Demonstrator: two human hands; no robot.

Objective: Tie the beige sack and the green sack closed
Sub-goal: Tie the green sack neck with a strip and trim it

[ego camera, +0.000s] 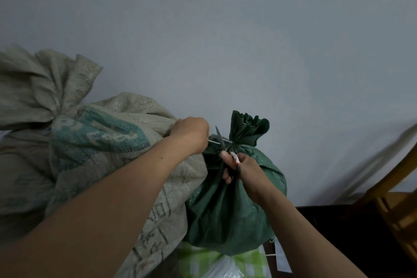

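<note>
The green sack [228,214] stands at centre right, its neck gathered and cinched by a thin white tie [216,142]. My left hand [191,134] is closed on the tie's free end and holds it taut to the left. My right hand [243,169] grips dark scissors [222,140] whose blades sit across the tie beside the neck. The beige sack [90,146], printed in teal, lies to the left with its neck bunched at the far left [54,117].
A grey wall [225,40] rises behind the sacks. A wooden chair [397,207] stands at the right over a dark floor. A green checked cloth [198,257] and a clear plastic bag [225,268] lie below the green sack.
</note>
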